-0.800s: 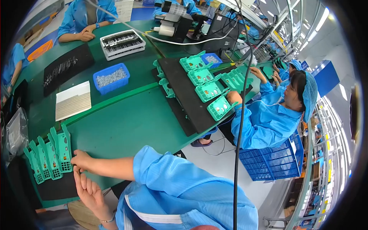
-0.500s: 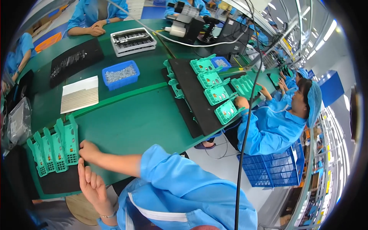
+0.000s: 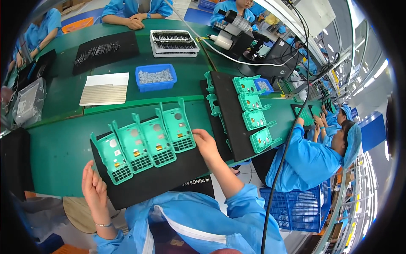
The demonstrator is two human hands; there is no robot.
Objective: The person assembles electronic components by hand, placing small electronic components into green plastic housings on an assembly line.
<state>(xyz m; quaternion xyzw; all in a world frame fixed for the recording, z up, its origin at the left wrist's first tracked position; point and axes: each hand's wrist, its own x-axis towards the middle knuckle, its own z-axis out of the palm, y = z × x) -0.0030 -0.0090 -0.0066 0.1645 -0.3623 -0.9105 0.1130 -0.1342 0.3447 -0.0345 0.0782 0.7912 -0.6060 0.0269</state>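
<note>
A black foam mat [image 3: 169, 180] lies before me at the table's front edge. Several green plastic housings [image 3: 137, 146] stand on it side by side in a slanting row, with grid ends toward me and round holes at the far ends. My right hand [image 3: 207, 146] is at the mat's right edge beside the rightmost housing, fingers bent and closed on the edge; the thumb's place is partly hidden. My left hand [image 3: 95, 186] is beside the mat's left edge, fingers raised, loosely bent and partly apart. Whether it touches the mat is hard to tell.
Right of the mat, a black board [image 3: 232, 114] carries more green housings [image 3: 255, 120]. Beyond are a blue bin [image 3: 155, 86] of small clear parts, a striped white sheet [image 3: 104, 89] and a white tray [image 3: 175, 51]. A co-worker [image 3: 308, 156] sits right; a black cable [image 3: 284, 163] hangs between us.
The black mat with its green housings has moved right, from the far left to in front of me. My right hand has moved right with it; my left hand stays near its place.
</note>
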